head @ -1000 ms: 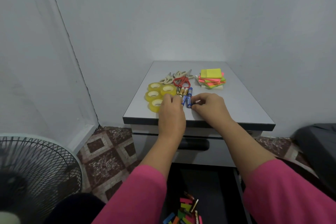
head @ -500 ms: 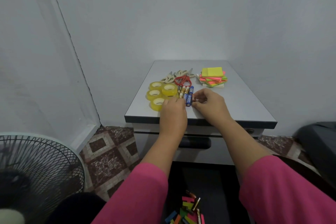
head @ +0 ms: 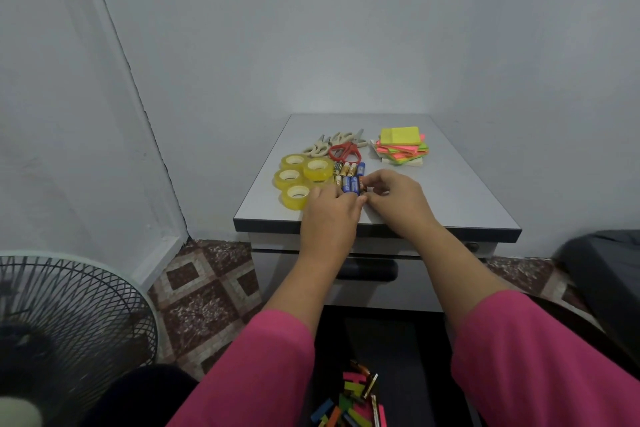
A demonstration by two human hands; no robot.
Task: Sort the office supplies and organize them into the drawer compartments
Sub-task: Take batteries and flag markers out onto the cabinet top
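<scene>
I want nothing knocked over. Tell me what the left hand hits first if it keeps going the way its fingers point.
The left hand points away over the cabinet top; its fingertips already seem to touch the batteries. Beyond lie the red scissors, though depth is unclear.

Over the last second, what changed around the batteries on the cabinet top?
Both hands closed in on the batteries. The right hand slid leftward and its fingers now curl round batteries at the cluster's right edge; the left hand moved right and forward, fingertips at the cluster's near end. The tape rolls, scissors and sticky notes lie as before.
</scene>
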